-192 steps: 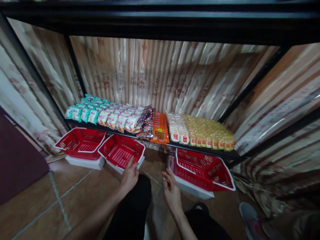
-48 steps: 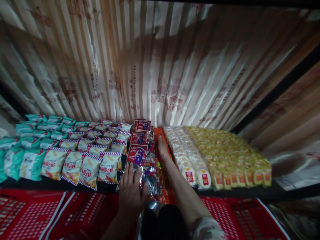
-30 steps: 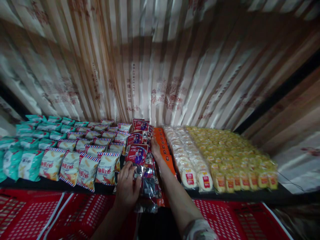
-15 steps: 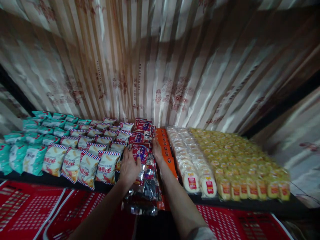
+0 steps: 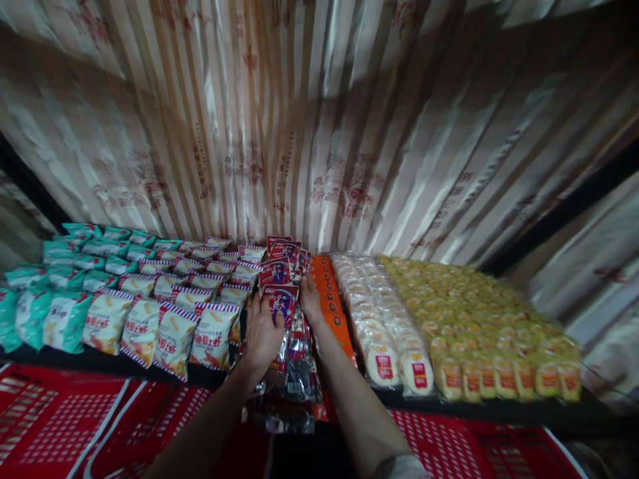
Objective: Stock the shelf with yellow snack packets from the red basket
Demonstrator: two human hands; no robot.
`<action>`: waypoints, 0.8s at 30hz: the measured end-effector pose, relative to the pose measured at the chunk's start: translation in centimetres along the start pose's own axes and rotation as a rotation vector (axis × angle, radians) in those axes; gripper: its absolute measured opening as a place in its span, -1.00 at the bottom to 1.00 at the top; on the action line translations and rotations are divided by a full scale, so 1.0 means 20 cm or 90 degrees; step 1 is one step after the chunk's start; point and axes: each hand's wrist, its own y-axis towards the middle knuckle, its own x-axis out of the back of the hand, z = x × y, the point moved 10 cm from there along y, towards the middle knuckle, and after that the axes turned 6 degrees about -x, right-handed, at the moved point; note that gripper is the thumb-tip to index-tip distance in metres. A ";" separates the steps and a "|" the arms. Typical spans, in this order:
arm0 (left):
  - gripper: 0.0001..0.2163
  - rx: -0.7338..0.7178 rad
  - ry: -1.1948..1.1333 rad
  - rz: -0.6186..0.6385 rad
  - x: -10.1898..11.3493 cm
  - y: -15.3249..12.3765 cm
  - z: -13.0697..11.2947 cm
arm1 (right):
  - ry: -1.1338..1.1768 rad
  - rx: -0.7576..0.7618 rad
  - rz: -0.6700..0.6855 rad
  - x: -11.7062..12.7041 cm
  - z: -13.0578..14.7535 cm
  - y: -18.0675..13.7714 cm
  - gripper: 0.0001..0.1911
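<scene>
A column of red snack packets [image 5: 280, 269] with clear shiny bottoms runs front to back down the middle of a low black shelf [image 5: 499, 407]. My left hand [image 5: 261, 334] lies flat on the packets near the front, fingers spread over a red one. My right hand [image 5: 309, 297] reaches further back, fingers together along the right side of the same column, next to a row of orange packets [image 5: 325, 287]. Neither hand has lifted a packet.
White shrimp-cracker bags [image 5: 172, 332] and teal bags [image 5: 60, 316] fill the shelf's left. Rows of pale cakes [image 5: 379, 326] and yellow cakes [image 5: 479, 326] fill the right. Red baskets [image 5: 74, 426] stand below the shelf. A striped curtain [image 5: 319, 133] hangs behind.
Both hands have slid deeper along the red packet column. The left hand went from the shiny front packets up onto a red packet. The view tilted slightly.
</scene>
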 end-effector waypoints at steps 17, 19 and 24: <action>-0.55 -0.035 0.047 -0.028 0.06 0.00 -0.06 | 0.007 -0.010 0.038 -0.04 0.06 -0.02 -0.33; -0.54 -0.043 0.039 -0.038 0.07 -0.01 -0.07 | 0.007 0.000 0.044 -0.03 0.08 -0.02 -0.32; -0.51 -0.010 -0.002 0.033 0.02 -0.01 -0.02 | 0.006 -0.002 0.031 0.03 0.11 -0.09 -0.22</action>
